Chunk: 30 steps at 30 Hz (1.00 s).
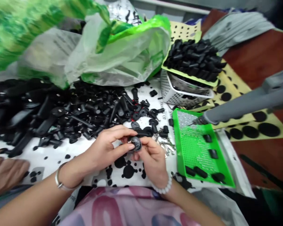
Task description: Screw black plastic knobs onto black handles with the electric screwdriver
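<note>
My left hand [108, 146] and my right hand [152, 158] meet over the table's front edge, both pinching one small round black plastic part [136, 143] between their fingertips. The left wrist wears a silver bangle, the right a white bead bracelet. Just beyond the hands lies a big heap of black plastic parts [68, 110] on a white sheet with black spots [122, 171]. Several small metal pieces [166, 146] lie right of my right hand.
A green mesh tray [195, 150] with a few black pieces sits at the right, a grey power tool [245, 102] above it. Behind stand a white basket [179, 91], a yellow tray of black parts [194, 58] and green-white plastic bags [113, 47]. Another person's hand [4, 174] rests at far left.
</note>
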Tool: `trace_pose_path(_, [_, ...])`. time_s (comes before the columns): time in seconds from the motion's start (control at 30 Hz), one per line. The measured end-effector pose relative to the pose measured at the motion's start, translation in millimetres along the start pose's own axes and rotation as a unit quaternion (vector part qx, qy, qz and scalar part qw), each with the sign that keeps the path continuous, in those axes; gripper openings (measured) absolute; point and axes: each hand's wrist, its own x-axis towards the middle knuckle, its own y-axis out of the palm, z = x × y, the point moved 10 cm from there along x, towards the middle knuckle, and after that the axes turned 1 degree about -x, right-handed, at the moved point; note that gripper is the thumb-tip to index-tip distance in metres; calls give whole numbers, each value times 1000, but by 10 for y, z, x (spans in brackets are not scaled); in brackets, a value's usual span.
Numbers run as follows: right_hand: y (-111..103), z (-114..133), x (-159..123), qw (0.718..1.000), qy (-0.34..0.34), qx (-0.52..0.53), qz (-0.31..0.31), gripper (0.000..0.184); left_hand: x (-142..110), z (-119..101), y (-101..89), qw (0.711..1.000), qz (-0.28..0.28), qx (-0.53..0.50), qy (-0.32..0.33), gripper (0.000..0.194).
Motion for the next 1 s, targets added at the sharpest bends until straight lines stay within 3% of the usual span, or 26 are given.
trace_pose_path(0.33, [33,87,-95,997,-64,-14,40,9,-168,15,90,994,-7,-106,-26,23])
trace_pose_path(0.73, [20,225,-139,985,-139,-81,54,8,-254,-57,144,997,-32,-70,1,45])
trace_pose_path(0.87, [24,325,-170,974,-177,-127,56,8,-275,-34,150,996,-29,-83,1,55])
trace_pose_path(1.0, [46,529,-225,944,-256,-205,46,10,-277,10,125,988,-51,-141,-23,57])
